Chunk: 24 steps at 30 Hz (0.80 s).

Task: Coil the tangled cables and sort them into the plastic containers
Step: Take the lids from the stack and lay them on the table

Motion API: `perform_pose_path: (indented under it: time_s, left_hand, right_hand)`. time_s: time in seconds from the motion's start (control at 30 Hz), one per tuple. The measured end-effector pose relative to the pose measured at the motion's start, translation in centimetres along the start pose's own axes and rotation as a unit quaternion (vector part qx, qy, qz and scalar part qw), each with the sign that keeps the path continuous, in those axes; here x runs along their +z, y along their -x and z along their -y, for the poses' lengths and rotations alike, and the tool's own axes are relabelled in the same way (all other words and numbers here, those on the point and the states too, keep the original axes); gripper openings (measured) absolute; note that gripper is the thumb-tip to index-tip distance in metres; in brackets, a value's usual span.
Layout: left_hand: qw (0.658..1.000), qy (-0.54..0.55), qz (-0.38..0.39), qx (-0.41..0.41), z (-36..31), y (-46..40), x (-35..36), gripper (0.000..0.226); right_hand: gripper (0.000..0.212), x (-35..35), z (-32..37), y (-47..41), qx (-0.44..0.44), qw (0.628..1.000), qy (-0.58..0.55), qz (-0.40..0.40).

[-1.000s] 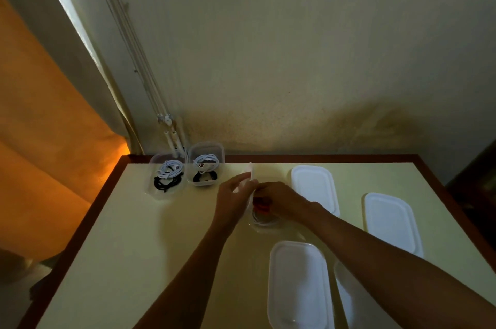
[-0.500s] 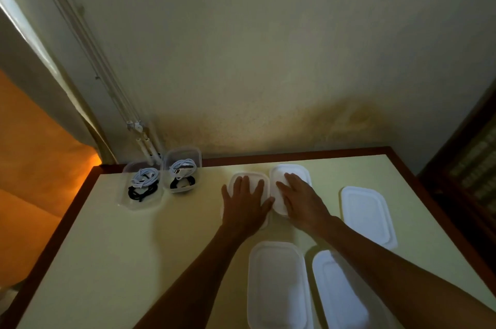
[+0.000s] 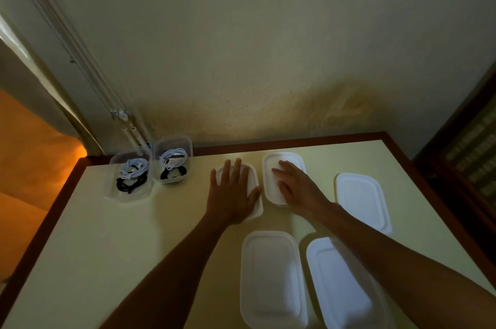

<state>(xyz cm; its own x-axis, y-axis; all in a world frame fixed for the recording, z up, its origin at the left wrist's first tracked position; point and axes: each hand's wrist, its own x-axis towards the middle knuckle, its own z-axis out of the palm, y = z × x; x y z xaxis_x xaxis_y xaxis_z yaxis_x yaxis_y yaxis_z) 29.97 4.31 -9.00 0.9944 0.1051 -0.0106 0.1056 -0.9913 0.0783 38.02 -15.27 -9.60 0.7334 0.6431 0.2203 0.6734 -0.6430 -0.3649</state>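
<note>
Two hands lay flat and spread: your left hand (image 3: 234,194) pressed a white lid (image 3: 255,194) down, apparently to snap it shut, while your right hand (image 3: 296,189) rested palm-down on the neighbouring lid (image 3: 271,181). Coiled cables (image 3: 150,170) sat in two clear containers (image 3: 185,146) at the table's (image 3: 107,248) far left corner. Three more lids lay nearer you. Behind stood a stained wall (image 3: 268,60) in a dim room.

Cream tabletop (image 3: 112,242), dark wood edging: two open cable containers (image 3: 150,171) left of left hand (image 3: 233,195); five lidded containers (image 3: 272,277) under and around both hands.
</note>
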Motion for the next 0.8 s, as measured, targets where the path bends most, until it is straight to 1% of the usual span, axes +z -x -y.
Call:
perform_pose_path:
  time_s: [0.03,0.1,0.17,0.23,0.27,0.37,0.43,0.47,0.57,0.63,0.7,0.73,0.77,0.8]
  left_hand:
    - [1.000,0.002,0.003,0.000,0.2,-0.3,0.0,0.089]
    - [1.000,0.002,0.004,-0.003,0.3,-0.5,0.2,0.090]
    - [1.000,-0.004,0.007,-0.004,0.1,-0.3,0.2,0.088]
    - [1.000,-0.007,0.019,-0.004,0.1,-0.3,0.1,0.084]
    - [1.000,-0.004,0.023,-0.004,0.2,-0.4,0.0,0.084]
    - [0.999,0.012,0.032,-0.012,0.0,-0.9,-0.4,0.084]
    - [0.999,0.011,0.036,-0.022,-0.4,-0.7,-0.5,0.084]
    - [0.999,0.009,0.028,-0.031,-0.4,-0.5,-0.4,0.084]
    - [0.998,0.005,-0.022,-0.056,-1.3,0.3,-0.5,0.083]
    - [0.995,-0.006,-0.073,-0.068,-2.4,0.5,-1.6,0.073]
    - [0.990,0.001,-0.106,-0.094,-4.1,0.7,-3.4,0.071]
    - [0.989,0.024,-0.115,-0.093,-4.9,0.9,-4.2,0.070]
    - [0.986,0.070,-0.132,-0.073,-5.8,1.1,-4.9,0.067]
    - [0.978,0.149,-0.138,-0.040,-6.8,1.6,-5.7,0.060]
  right_hand:
    - [0.055,-0.5,-0.2,0.2,0.013,0.999,-0.024,-0.023]
    - [0.046,-2.0,-0.9,1.3,0.043,0.995,-0.041,-0.078]
    - [0.036,-3.9,-2.5,3.2,0.080,0.992,-0.032,-0.089]
    - [0.035,-5.8,-4.9,5.8,0.088,0.994,0.004,-0.057]
    - [0.035,-6.6,-6.1,7.2,0.089,0.995,0.026,-0.023]
    - [0.025,-8.5,-8.3,11.7,0.085,0.988,0.070,0.107]
    - [0.034,-8.9,-8.8,14.1,0.063,0.982,0.113,0.137]
    - [0.036,-8.9,-8.9,14.9,0.050,0.982,0.130,0.128]
    - [0.027,-8.1,-8.4,15.8,0.026,0.983,0.168,0.067]
    - [0.032,-7.6,-8.1,15.7,0.040,0.987,0.151,0.023]
    - [0.032,-7.7,-6.8,15.2,0.096,0.992,0.075,-0.036]
    - [0.026,-8.1,-5.9,14.8,0.130,0.989,0.029,-0.061]
    - [0.017,-8.6,-4.8,14.3,0.157,0.983,-0.025,-0.092]
    - [0.009,-9.0,-3.5,13.6,0.171,0.973,-0.082,-0.129]
